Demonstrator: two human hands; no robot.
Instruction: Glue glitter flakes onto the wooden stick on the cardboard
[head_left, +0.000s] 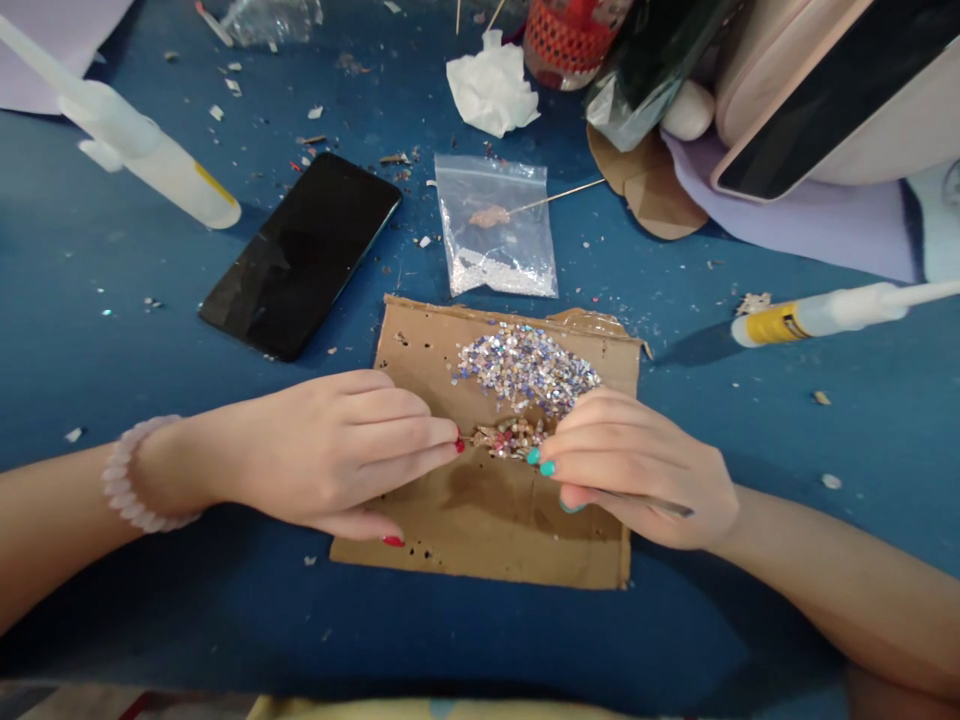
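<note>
A brown cardboard piece [420, 340] lies on the blue table with a heap of silver and purple sequins [529, 368] on its upper half. My left hand [337, 450], red-nailed with a pink bead bracelet, rests on the cardboard, fingers closed together and pointing at a small glittery cluster [510, 438]. My right hand [637, 470], with teal nails, is curled over the cluster's right side and pinches a thin stick-like tool that runs under the palm.
A black phone [300, 255] lies upper left of the cardboard. A clear zip bag of beads [499, 230] lies behind it. Glue bottles lie at the left [142, 150] and right [817, 315]. A crumpled tissue [491, 90], a red container and a pink bag crowd the back.
</note>
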